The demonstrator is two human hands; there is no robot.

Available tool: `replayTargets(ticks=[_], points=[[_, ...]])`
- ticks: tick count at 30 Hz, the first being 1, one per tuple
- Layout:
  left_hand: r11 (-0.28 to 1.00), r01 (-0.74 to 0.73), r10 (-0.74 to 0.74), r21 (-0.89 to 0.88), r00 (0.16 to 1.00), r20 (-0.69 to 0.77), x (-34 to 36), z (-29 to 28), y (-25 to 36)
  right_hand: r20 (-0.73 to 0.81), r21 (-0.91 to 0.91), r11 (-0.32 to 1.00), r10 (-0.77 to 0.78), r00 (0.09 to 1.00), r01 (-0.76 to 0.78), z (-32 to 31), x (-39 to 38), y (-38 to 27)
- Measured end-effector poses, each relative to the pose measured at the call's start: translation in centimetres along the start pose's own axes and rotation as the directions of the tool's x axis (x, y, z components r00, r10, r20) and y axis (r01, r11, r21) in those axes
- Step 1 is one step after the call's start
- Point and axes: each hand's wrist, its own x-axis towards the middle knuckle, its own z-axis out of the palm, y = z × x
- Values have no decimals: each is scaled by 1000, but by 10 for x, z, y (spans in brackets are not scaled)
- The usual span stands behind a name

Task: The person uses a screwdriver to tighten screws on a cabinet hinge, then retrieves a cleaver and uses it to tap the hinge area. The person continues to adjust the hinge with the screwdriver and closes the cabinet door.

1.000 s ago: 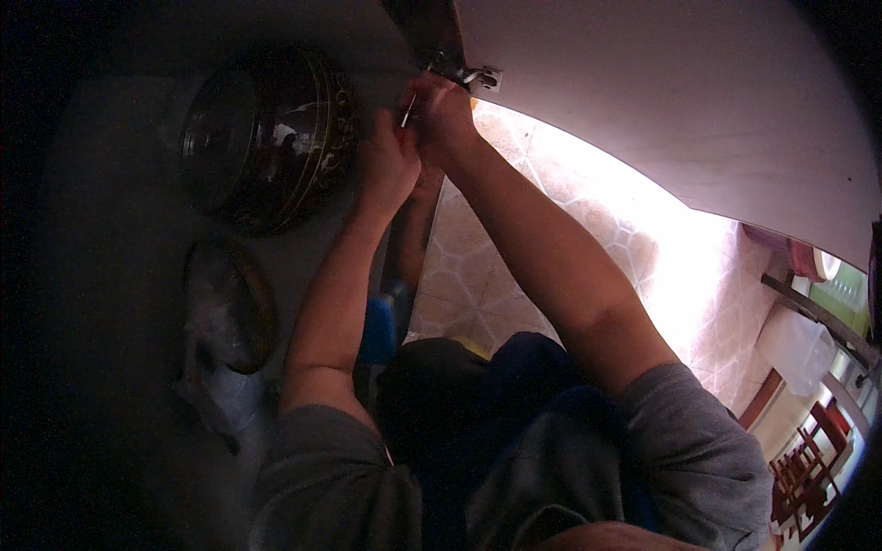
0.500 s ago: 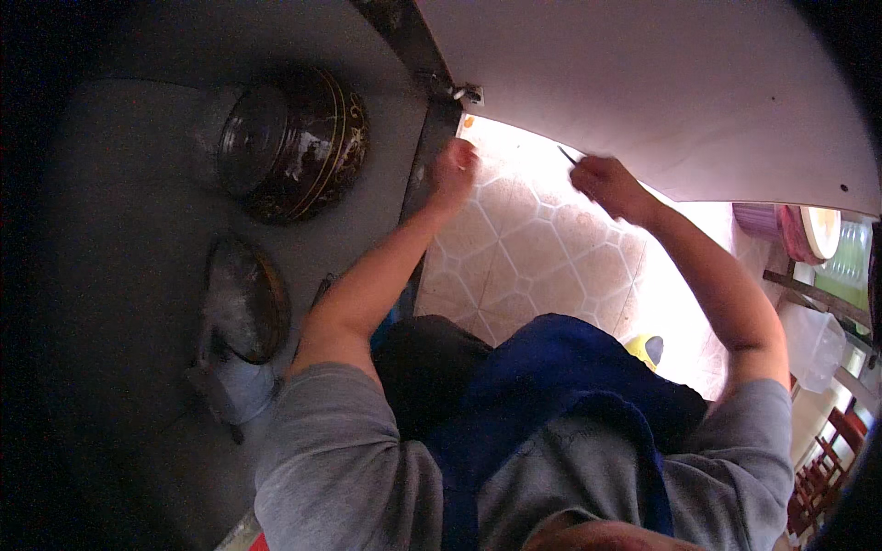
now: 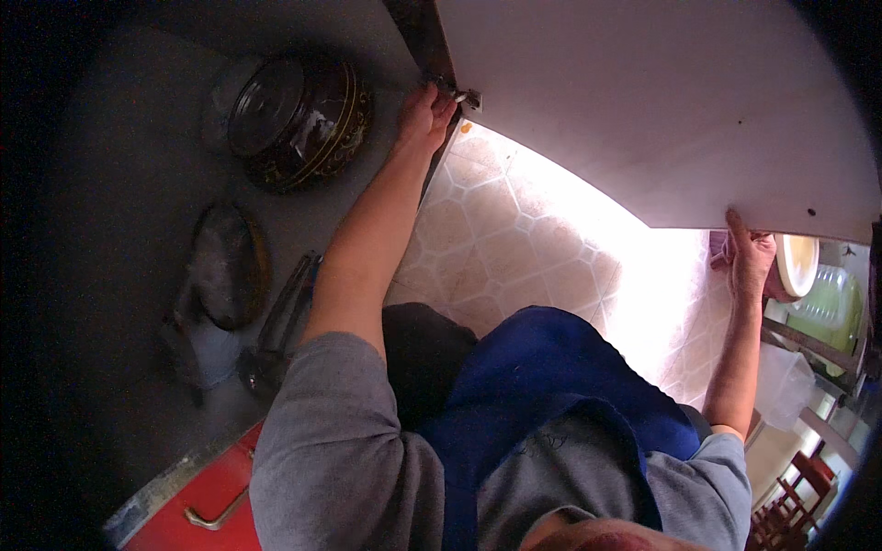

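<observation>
A pale cabinet door (image 3: 634, 129) stands swung out at the upper right, joined by a metal hinge (image 3: 470, 99) to the dark frame (image 3: 418, 37). My left hand (image 3: 425, 119) is closed at that frame, its fingers curled right beside the hinge; what they hold, if anything, is hidden. At the door's lower edge my right hand (image 3: 751, 257) grips the panel, with one digit over the inner face and the rest partly hidden behind. Inside the cabinet, left of my left arm, a shiny dark brown pot (image 3: 312, 129) with gold trim lies tilted.
Deeper in the dim cabinet are a round pan-like vessel (image 3: 234, 266) and some long-handled metal utensils (image 3: 280, 312). A red panel (image 3: 220, 500) with a metal handle (image 3: 216, 522) shows at the lower left. Tiled floor (image 3: 496, 239) lies beneath; a rack with plastic containers (image 3: 831, 294) stands at right.
My left hand has moved up to the hinge. The right hand, earlier holding a thin dark tool, has gone right and taken the door's edge; that tool is out of sight.
</observation>
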Motion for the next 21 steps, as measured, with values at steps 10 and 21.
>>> replayTargets(ticks=[10, 21], points=[[991, -86, 90, -104, 995, 36, 28, -10, -21, 210, -497, 853, -63, 976, 162, 18, -88, -15], [986, 131, -112, 107, 979, -171, 10, -3, 3, 65, -201, 956, -202, 977, 211, 9, 12, -21]])
